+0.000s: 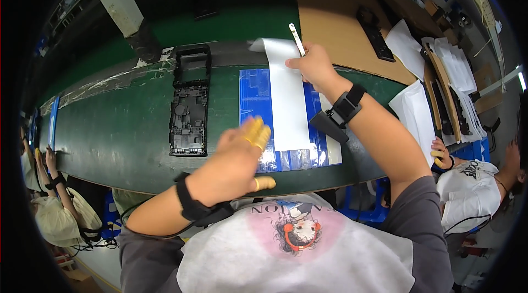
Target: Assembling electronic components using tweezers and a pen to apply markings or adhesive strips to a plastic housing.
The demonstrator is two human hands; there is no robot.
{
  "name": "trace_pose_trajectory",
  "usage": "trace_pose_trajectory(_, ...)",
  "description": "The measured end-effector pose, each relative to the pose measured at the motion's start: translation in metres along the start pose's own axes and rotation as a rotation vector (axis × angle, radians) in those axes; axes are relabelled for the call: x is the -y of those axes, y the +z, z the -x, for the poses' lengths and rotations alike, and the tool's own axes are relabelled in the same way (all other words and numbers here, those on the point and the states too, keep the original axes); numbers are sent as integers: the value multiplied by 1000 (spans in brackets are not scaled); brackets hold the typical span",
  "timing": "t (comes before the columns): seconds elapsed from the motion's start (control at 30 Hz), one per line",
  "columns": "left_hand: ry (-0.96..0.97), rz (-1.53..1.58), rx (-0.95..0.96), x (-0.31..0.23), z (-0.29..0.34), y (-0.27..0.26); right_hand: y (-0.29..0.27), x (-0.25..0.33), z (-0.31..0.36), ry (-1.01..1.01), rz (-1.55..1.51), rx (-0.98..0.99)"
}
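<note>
A: Fingers first. Left hand (pixel 228 153)?
B: Fingers (pixel 257 132) motion-blurred, yellow finger cots on; thumb well apart from the rest, nothing visible between. Hand is over the near left corner of the blue sheet (pixel 253 92); contact, cannot tell.
A: Right hand (pixel 320 68)?
B: Fingers clamped on a slim white tool (pixel 296 36), its end pointing up and away. Thumb at the right edge of the white strip (pixel 289 111); whether it pinches the strip, cannot tell.
A: Strip's position?
B: Lengthwise over the blue sheet, far end curling past that sheet's far edge. Sheet lies close to the near edge of the green tabletop (pixel 118 133).
A: Next out?
B: Left of the sheet, well apart from it: black plastic housing (pixel 188 117), open frame at its far end, crossing the dark strip along the tabletop's far edge.
A: Far right?
B: Brown cardboard (pixel 330 29), a long black part (pixel 379 40) on it.
A: Others?
B: Co-worker's hand (pixel 438 153) beyond the tabletop's right end, by a white sheet (pixel 413 114).
</note>
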State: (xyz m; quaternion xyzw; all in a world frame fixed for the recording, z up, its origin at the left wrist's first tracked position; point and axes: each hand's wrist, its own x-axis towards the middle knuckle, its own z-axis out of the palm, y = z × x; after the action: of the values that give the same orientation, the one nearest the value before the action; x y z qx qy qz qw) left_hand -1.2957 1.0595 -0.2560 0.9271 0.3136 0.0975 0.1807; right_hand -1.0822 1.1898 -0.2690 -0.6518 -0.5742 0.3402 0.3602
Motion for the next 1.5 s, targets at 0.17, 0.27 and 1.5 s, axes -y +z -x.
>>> trace_pose_trajectory(0.17,28,-179,2,-8,-7,8,-8,5,18,54,-210,124)
trace_pose_trajectory(0.27,5,-215,-38,-3,-4,14,-40,56,71,28,-744,475)
trace_pose_trajectory(1.5,-989,468,-445,75,273,-54,-162,72,215,-60,-375,149)
